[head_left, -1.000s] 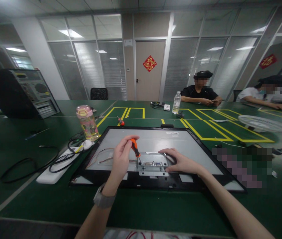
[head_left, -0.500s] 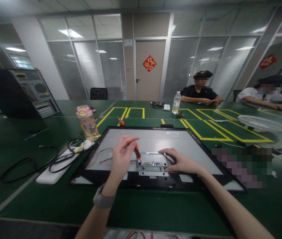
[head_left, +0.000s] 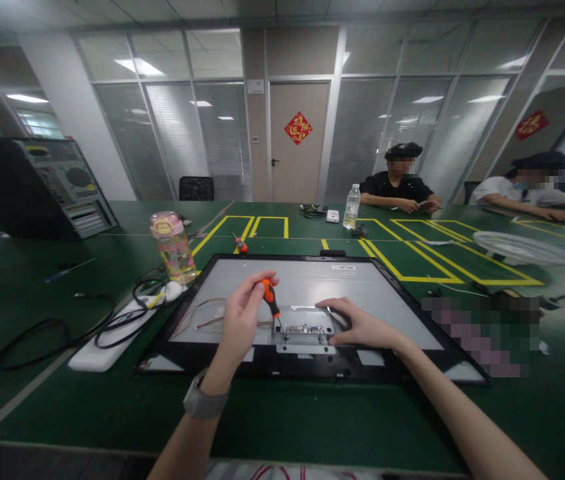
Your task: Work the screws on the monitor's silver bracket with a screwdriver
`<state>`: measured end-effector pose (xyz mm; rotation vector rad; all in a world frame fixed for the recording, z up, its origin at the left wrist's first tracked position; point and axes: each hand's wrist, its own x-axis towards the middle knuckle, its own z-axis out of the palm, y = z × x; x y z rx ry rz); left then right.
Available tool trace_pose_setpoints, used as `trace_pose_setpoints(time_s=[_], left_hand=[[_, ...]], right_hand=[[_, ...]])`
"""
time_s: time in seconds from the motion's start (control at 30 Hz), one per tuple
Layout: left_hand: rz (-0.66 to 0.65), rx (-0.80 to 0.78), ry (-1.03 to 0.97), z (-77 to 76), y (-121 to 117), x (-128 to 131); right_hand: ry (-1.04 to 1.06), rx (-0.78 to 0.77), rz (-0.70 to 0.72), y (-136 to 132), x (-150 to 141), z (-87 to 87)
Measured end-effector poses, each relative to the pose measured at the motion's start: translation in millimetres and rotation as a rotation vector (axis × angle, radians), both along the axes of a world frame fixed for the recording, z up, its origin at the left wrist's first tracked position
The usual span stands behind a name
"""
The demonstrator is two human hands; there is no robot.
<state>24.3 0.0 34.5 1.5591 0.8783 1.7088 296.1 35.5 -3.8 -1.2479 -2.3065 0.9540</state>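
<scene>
The orange-and-black screwdriver (head_left: 273,307) is slanting down to the left end of the metal bracket (head_left: 306,319) on the panel (head_left: 382,287), showing more handle than half a second ago, while your left hand (head_left: 241,312) is pinching it and your right hand (head_left: 363,325) is clasping the bracket's right end.

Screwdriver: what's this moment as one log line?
left hand: holds screwdriver, tip down at left end of metal bracket; right hand: at bracket's right end; panel: flat under bracket, on green table
</scene>
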Motion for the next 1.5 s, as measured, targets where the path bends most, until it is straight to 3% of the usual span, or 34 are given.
trace_pose_setpoints(time_s=[0.27, 0.43, 0.63, 0.9, 1.5], left_hand=[[-0.006, 0.024, 0.016, 0.5, -0.5, 1.6], [0.147, 0.123, 0.073, 3.2, -2.4, 2.5], [0.057, 0.077, 0.058, 4.1, -3.9, 1.8], [0.195, 0.172, 0.137, 3.0, -3.0, 0.6], [0.100, 0.148, 0.089, 2.9, -4.7, 1.2]], right_hand=[[-0.003, -0.012, 0.000, -0.8, -1.0, 1.9], [0.010, -0.008, 0.005, -1.1, -0.8, 1.5], [0.008, -0.014, -0.003, -1.2, -1.4, 2.0], [0.020, -0.007, 0.012, -0.3, 0.0, 0.1], [0.008, -0.020, 0.001, -0.6, -0.6, 0.7]])
